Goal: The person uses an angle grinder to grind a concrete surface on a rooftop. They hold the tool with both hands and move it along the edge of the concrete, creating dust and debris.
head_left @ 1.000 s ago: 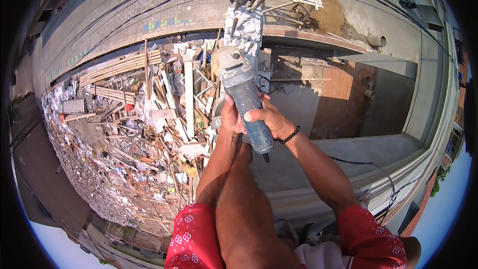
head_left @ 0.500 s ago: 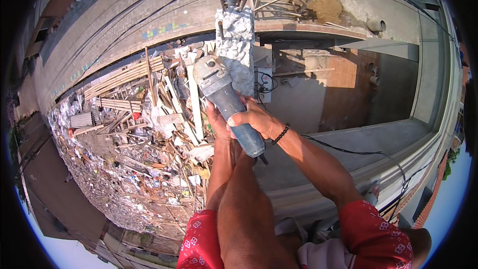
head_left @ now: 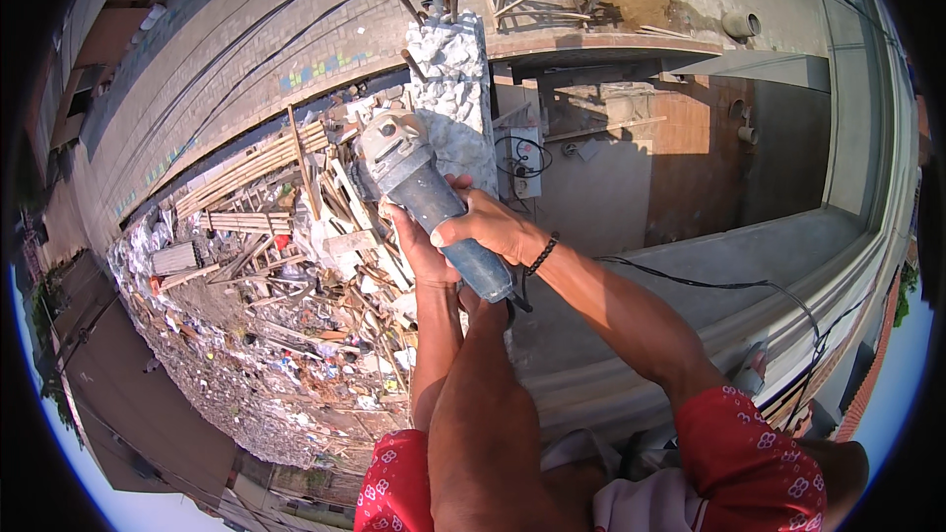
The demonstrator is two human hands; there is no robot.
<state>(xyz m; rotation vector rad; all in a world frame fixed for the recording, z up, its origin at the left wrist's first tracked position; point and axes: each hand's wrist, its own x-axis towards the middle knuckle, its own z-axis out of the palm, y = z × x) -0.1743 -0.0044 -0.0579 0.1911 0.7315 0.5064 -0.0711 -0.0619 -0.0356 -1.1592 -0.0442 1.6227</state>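
Observation:
An angle grinder (head_left: 473, 254) with a dusty blue body and a worn grey metal head is held high over the drop, its head pointing up and left. My right hand (head_left: 496, 227), a dark beaded bracelet at its wrist, wraps the body from above with the thumb across it. From the left and below, my left hand (head_left: 424, 251) grips the same body, its fingers partly hidden behind the tool. Whether a disc is fitted cannot be seen. Just beyond the grinder rises a rough white broken masonry pillar (head_left: 451, 108).
My bare leg (head_left: 483, 414) lies between my forearms. Far below on the left spreads a heap of rubble and timber (head_left: 325, 286). A black cable (head_left: 690, 277) trails along the ledge at right. Rusty rods (head_left: 406, 5) and overhead wires stand near the pillar's top.
The grinder and both hands have shifted slightly left in the view, and the pillar has shifted left too. Both hands keep their grip.

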